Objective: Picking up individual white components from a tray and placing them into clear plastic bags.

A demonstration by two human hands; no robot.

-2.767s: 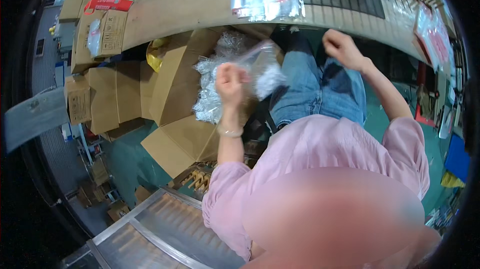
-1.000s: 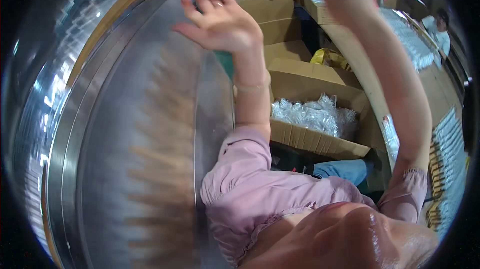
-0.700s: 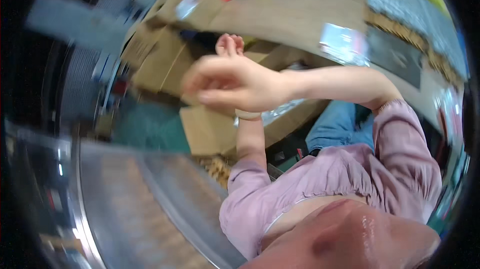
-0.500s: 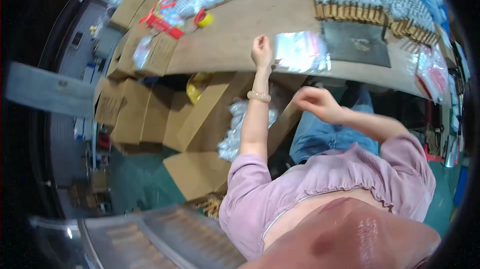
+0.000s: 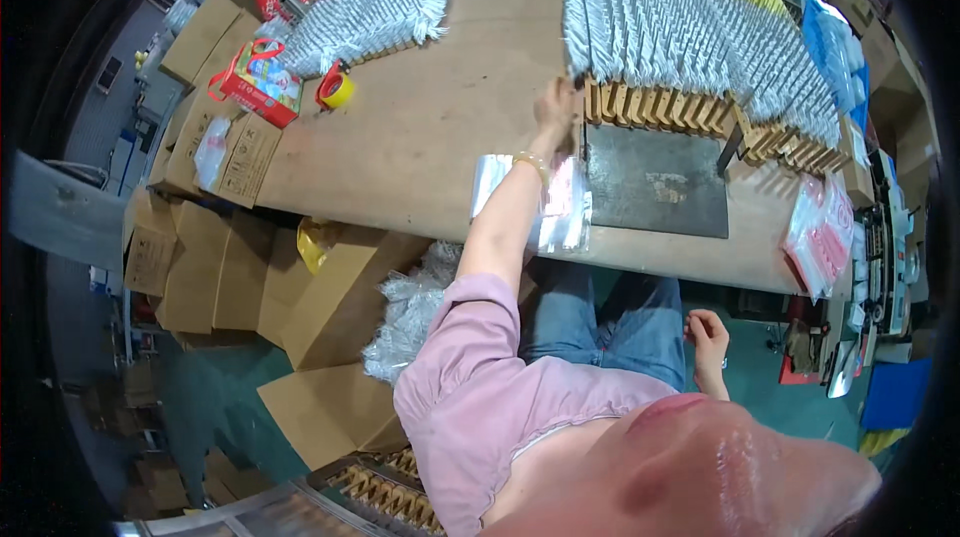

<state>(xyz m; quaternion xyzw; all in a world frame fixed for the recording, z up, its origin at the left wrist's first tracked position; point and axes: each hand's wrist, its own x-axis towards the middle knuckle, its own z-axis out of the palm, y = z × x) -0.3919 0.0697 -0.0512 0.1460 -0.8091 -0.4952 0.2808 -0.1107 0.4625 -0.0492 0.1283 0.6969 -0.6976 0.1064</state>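
Note:
My left hand (image 5: 556, 109), with a pale bangle on its wrist, reaches across the table to the left end of a dense row of white-bristled brushes (image 5: 690, 37) with wooden handles (image 5: 650, 105). Its fingers are curled at the edge of the row; what lies between them is hidden. Beneath that forearm lie clear plastic bags (image 5: 562, 207), beside a flat dark metal plate (image 5: 655, 182). Low beside my right thigh hangs my right hand (image 5: 709, 339), fingers loosely bent and apart, with nothing visible in it.
A second batch of white brushes (image 5: 375, 12) lies at the far left, near a red box (image 5: 262, 87) and yellow tape (image 5: 338, 90). Pink-marked plastic bags (image 5: 820, 232) lie at the table's right edge. An open carton (image 5: 330, 287) with clear plastic stands below left.
My left hand has moved forward over the table to the row of brushes. My right hand has dropped from above my lap to beside my right thigh. The whole view has shifted.

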